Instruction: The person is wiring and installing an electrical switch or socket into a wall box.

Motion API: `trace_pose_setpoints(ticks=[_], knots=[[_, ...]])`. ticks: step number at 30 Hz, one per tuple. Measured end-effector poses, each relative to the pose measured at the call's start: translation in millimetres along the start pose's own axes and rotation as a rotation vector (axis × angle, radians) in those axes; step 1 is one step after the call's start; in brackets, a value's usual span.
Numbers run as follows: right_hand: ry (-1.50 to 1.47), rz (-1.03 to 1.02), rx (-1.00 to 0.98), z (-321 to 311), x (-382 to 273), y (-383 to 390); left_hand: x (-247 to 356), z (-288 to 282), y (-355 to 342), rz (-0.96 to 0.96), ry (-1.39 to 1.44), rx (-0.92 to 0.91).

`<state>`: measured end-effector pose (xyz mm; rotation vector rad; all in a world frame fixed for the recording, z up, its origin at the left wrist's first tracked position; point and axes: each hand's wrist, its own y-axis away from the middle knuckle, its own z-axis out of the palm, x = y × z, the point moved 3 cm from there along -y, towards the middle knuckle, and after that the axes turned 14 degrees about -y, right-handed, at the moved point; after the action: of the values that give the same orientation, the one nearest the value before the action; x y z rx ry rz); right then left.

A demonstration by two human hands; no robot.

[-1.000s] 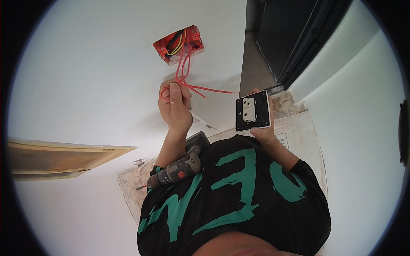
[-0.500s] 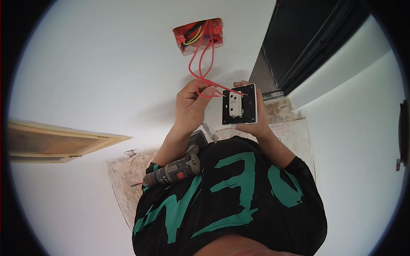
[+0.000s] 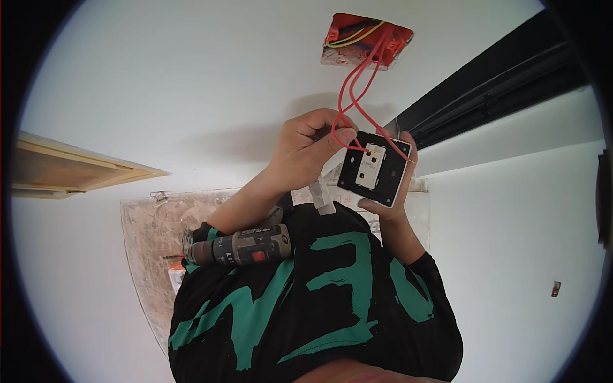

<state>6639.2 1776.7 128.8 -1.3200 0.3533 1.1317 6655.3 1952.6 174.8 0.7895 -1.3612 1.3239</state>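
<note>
Red wire (image 3: 357,149) is pinched by the left hand (image 3: 308,145), best aimed squarely at the white terminal block (image 3: 370,171); the black-backed plate (image 3: 391,175) is grasped by the right hand (image 3: 395,207)

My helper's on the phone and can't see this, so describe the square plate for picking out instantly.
On the white wall, find the recessed red box at the top. Red wires run from it down to the square plate, held in the right grip. Unlike the bulky drill below-left, it is flat and black-backed, with a pale central block.
</note>
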Motion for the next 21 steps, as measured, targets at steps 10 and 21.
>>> trace_pose_setpoints(ticks=[10,21], knots=[[0.682,-0.487,-0.119,4.2,1.9,-2.1,-2.4,2.4,-0.5,-0.024,-0.016,-0.043],[0.601,-0.519,-0.017,28.1,-5.4,-10.7,-2.1,5.1,-3.0,-0.019,-0.160,-0.043]])
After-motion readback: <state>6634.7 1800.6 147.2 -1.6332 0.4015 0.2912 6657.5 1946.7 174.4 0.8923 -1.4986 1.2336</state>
